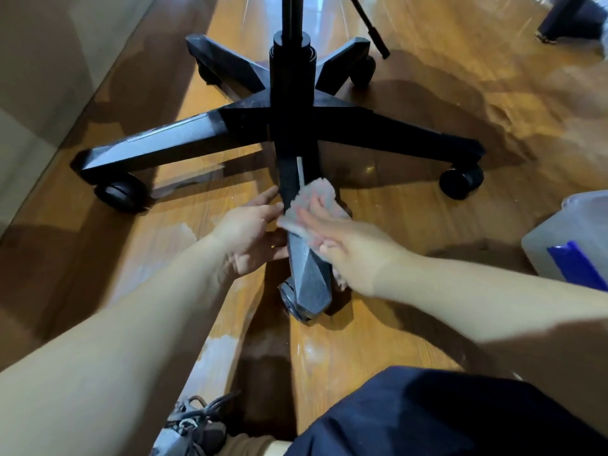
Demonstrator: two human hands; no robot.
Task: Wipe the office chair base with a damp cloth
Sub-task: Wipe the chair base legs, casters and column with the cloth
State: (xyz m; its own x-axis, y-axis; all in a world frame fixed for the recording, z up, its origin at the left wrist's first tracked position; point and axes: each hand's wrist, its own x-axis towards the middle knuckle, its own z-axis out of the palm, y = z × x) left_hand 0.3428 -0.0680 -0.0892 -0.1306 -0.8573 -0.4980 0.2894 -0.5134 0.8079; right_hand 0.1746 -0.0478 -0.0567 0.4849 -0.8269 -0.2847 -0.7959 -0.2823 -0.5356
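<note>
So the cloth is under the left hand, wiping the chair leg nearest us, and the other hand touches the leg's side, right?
Not quite. The head view shows the cloth under the right hand, wiping the nearest chair leg. It is the left hand that touches the leg's side.

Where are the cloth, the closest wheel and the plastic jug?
cloth (317,194): head view, its upper bunched part.
closest wheel (289,299): head view, its visible side.
plastic jug (569,225): head view, its clear wall.
</note>
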